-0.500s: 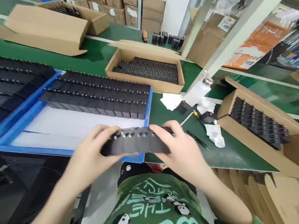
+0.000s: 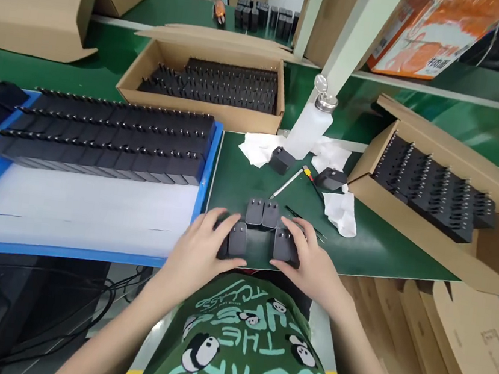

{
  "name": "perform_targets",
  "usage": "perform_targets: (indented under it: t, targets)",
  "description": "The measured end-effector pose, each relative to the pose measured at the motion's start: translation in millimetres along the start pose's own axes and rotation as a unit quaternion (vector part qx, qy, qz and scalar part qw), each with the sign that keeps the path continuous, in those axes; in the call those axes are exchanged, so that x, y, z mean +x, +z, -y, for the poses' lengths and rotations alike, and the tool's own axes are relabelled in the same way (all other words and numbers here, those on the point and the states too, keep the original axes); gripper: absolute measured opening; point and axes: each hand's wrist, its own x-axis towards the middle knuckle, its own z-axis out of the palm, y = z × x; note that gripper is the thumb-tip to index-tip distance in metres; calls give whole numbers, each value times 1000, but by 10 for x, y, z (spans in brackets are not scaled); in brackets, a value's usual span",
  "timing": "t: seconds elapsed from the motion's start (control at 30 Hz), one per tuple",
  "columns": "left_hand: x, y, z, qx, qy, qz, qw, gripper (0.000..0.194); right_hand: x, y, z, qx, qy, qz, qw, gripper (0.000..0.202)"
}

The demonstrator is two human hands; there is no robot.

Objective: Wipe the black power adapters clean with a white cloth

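Note:
My left hand (image 2: pixel 202 248) rests on a black plug adapter (image 2: pixel 237 239) at the near edge of the green table (image 2: pixel 373 251). My right hand (image 2: pixel 311 259) covers another black adapter (image 2: pixel 285 245) beside it. Two more adapters (image 2: pixel 263 213) stand side by side just behind, prongs up, between my hands. The blue tray (image 2: pixel 209 164) to the left holds rows of black adapters (image 2: pixel 101 135) on a white sheet.
Open cardboard boxes of adapters sit at the back (image 2: pixel 212 82) and at the right (image 2: pixel 431 185). A white dispenser bottle (image 2: pixel 309 127), white wipes (image 2: pixel 341 213), a screwdriver (image 2: pixel 294 177), tweezers and two loose adapters lie behind my hands. Flat cartons lean below right.
My hands brought the row of adapters down from over the tray's corner onto the green table, where it now stands split into separate pieces. The view shifted right and closer.

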Motion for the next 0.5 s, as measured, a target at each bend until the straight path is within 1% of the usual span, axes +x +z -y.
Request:
perform_targets:
  t: [0.1,0.17,0.2,0.27,0.33,0.43,0.5]
  targets:
    - [138,-152,31,-58,47,14,997,92,-12,-58,-22,54,-3,-8,998,84]
    - [289,-206,13,-72,81,54,993,102,-8,-74,-56,66,-7,-12,998,86]
    - [362,-215,-5,-74,93,78,990,104,-5,-74,-72,65,-9,-11,998,82]
    - [472,-205,-50,-76,102,118,985,102,-8,-68,-97,61,-11,-3,998,70]
    - [527,-177,-98,-71,103,140,982,95,-24,-65,-106,62,-11,-3,998,59]
    - [569,-137,-161,-28,115,145,982,87,-54,-85,-109,69,-9,-12,997,53]
    - [618,-122,-200,9,120,126,985,93,-62,-114,-115,71,-4,-7,997,51]
